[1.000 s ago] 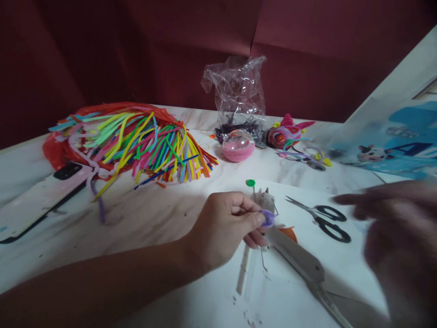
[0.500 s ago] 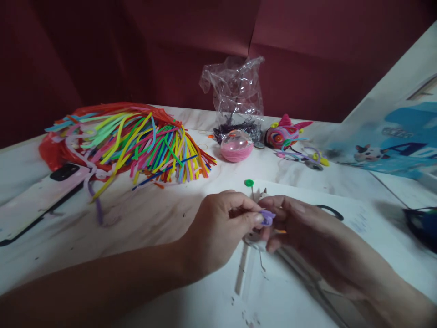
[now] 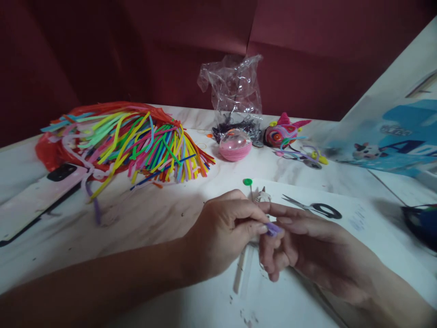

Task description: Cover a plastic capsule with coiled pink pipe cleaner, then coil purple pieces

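Note:
Between its thumb and forefinger, my left hand pinches a short, folded piece of purple pipe cleaner. My right hand is beside it with the palm turned up, the forefinger stretched out and the lower fingers loosely curled; the purple piece rests against or just over its fingers. Past the fingertips sits a small white figure with a dark pointed tip, partly covered by my hands. A green button-like disc on a thin stem stands beside that figure. Scissors lie behind my right hand.
Colourful pipe cleaners spill from a red bag at left, near a phone. Farther back are a pink-wrapped clear ball, a clear plastic bag and a pink yarn-wrapped figure. A blue printed package stands right.
My right hand has shifted down and turned more palm-up, bringing the scissors fully into sight. My left hand still pinches the purple piece, now slightly lower and farther right.

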`<state>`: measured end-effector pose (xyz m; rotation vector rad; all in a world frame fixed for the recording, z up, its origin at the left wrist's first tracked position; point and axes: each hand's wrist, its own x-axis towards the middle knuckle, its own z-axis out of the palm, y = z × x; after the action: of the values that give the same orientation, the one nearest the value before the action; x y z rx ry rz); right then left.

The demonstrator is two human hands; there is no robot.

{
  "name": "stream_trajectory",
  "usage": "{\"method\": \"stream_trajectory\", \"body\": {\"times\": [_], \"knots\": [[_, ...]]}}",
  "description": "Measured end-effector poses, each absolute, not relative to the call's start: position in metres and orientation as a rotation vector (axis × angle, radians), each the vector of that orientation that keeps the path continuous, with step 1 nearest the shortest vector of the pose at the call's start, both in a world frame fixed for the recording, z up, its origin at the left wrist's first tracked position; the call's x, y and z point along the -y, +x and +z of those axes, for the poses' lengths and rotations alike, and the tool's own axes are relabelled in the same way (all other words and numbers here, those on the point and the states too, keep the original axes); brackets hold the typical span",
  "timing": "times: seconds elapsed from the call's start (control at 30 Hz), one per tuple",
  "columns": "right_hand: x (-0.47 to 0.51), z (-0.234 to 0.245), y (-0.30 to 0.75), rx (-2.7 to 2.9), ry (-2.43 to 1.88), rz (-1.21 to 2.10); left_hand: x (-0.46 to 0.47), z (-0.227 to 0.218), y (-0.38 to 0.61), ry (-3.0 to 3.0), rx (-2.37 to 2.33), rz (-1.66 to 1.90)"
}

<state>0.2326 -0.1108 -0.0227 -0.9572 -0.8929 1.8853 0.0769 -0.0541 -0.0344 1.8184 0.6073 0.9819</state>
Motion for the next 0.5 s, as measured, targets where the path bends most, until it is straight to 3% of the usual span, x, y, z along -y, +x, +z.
{"method": "stream_trajectory", "body": {"times": [0.5], "knots": [[0.1088, -0.0251, 0.2393, 0.956, -0.943, 1.833, 0.0555, -0.0331, 0.0761, 1.722, -0.68, 0.925]]}}
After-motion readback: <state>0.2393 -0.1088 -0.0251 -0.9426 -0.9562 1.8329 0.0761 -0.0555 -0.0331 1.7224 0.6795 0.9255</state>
